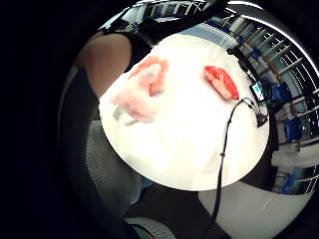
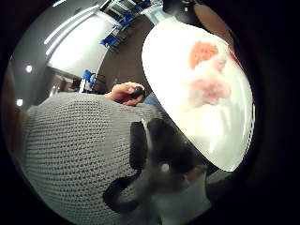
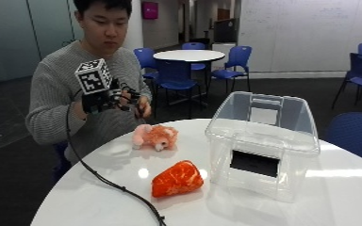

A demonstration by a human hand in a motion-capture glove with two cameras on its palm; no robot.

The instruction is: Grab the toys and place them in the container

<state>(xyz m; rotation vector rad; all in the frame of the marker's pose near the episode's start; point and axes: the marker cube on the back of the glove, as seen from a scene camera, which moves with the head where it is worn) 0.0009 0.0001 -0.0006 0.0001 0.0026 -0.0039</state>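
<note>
We see the room evenly lit from overhead, with soft glare patches on the white table (image 3: 332, 188). Both palm views bend strongly toward dark rims; there the tabletop burns out white and the toys (image 1: 144, 92) look smeared, perhaps from motion.

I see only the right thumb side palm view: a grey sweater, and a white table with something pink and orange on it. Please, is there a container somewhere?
Observer: Yes. A clear plastic container stands open on the white round table, with no toy inside.
Operator: How many toys are there?
Observer: Two. A pink and orange plush animal lies nearer the person. An orange-red plush toy lies apart from it, beside the container.
Operator: Does the gloved hand hold one?
Observer: No. The gloved right hand is raised before the person's chest, and both toys lie on the table.
</note>
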